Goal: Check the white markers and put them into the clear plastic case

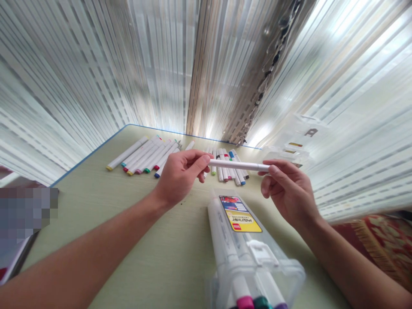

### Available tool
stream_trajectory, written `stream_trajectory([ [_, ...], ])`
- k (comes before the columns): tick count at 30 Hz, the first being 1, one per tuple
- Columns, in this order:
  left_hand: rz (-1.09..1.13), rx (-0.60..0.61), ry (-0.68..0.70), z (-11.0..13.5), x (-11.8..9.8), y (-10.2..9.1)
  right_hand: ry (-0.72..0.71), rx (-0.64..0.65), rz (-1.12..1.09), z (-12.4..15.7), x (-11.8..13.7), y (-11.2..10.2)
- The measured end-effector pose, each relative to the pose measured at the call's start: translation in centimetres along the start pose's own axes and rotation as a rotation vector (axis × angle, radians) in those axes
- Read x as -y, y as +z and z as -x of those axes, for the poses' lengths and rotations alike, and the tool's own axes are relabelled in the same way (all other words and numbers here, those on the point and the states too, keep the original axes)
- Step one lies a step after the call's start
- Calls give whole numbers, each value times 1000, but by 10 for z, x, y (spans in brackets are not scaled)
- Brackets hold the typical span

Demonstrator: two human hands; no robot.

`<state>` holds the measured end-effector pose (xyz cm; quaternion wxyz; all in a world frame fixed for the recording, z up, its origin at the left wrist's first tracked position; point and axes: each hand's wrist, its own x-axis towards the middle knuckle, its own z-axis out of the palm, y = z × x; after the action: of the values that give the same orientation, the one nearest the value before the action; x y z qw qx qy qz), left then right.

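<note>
Both my hands hold one white marker (236,165) level above the pale green table (96,201). My left hand (180,176) pinches its left end between thumb and fingers. My right hand (288,186) grips its right end with closed fingers. Below the hands lies a clear plastic marker case (254,257) with a yellow label, and several markers are inside it, coloured caps toward me. Two rows of white markers lie on the table behind: a left group (144,156) and a middle group (228,165).
White striped curtains hang behind the table's blue-edged far rim. A clear plastic piece (289,148) sits at the far right of the table. A red patterned cloth (386,244) lies at the right. A blurred patch covers the left edge.
</note>
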<state>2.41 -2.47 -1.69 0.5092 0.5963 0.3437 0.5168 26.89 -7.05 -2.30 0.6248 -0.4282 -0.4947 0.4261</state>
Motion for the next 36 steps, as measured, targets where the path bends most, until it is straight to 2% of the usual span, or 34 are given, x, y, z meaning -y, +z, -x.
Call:
stream_trajectory([
  [25, -29, -25, -13, -4, 7, -2, 27, -1, -16, 0, -2, -2],
  [36, 66, -31, -61, -4, 7, -3, 62, -22, -24, 0, 0, -1],
])
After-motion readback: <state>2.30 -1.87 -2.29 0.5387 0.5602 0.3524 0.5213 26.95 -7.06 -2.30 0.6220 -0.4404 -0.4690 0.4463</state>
